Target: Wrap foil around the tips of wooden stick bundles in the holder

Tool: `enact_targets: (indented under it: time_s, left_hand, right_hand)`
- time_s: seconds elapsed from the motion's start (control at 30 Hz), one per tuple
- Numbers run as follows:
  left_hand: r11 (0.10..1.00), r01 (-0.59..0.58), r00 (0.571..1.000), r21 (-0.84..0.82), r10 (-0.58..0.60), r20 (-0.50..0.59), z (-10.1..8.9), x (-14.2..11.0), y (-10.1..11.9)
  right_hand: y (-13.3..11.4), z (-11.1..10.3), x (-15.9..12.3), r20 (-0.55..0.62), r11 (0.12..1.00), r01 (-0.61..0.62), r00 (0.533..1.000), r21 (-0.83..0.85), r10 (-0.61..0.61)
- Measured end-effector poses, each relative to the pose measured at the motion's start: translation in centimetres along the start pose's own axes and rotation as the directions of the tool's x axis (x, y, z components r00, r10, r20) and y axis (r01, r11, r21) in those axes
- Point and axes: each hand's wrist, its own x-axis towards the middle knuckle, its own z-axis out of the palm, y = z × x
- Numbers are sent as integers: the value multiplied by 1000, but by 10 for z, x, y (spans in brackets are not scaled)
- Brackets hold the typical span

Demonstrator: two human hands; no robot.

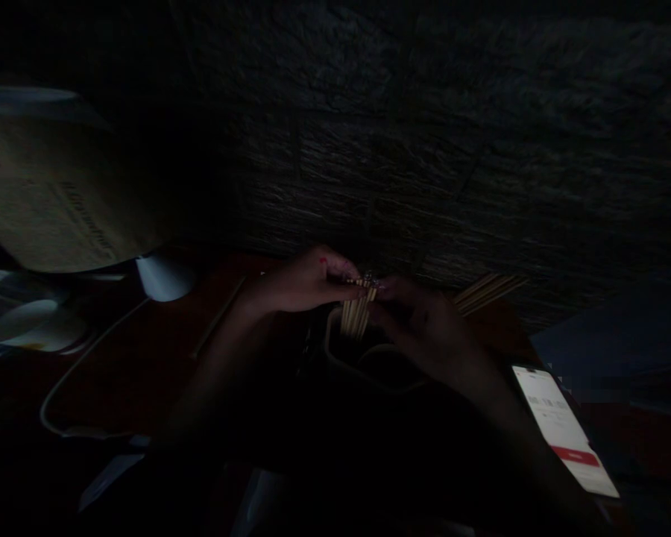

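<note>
In dim light, my left hand (307,280) and my right hand (430,324) meet at a bundle of thin wooden sticks (355,319). The left fingers are closed around the upper ends from the left. From the right, the other hand pinches the same ends, its fingertips partly lost in shadow. The sticks point down into a dark open container (329,347), whose pale rim shows just below the hands. Their lower ends are hidden inside. Something small and shiny shows at the top of the bundle, too small to name.
More wooden sticks (489,291) lie behind my right hand. A lit phone (567,429) rests at the right. On the left are a large paper bag (61,194), a white cup (165,277), a bowl (25,324) and a cable (56,391). A rough brick wall (335,156) stands behind.
</note>
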Motion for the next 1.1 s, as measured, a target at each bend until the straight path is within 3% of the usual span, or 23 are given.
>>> enact_targets:
  time_s: [0.27,0.4,0.7,1.1]
  left_hand:
    - [1000,5,1000,-3,-5,14,-1,1,-4]
    - [999,14,1000,-31,-14,28,-2,0,-5]
    - [1000,-6,1000,-12,6,-18,-3,-1,-5]
    - [999,4,999,-33,-3,41,-6,-2,-7]
  right_hand:
    - [12,3,5,13,995,-96,995,9,96]
    - [12,3,6,53,997,-72,996,27,71]
    - [11,4,6,-27,997,-8,1000,73,10]
    - [13,8,6,-32,996,23,999,90,-20]
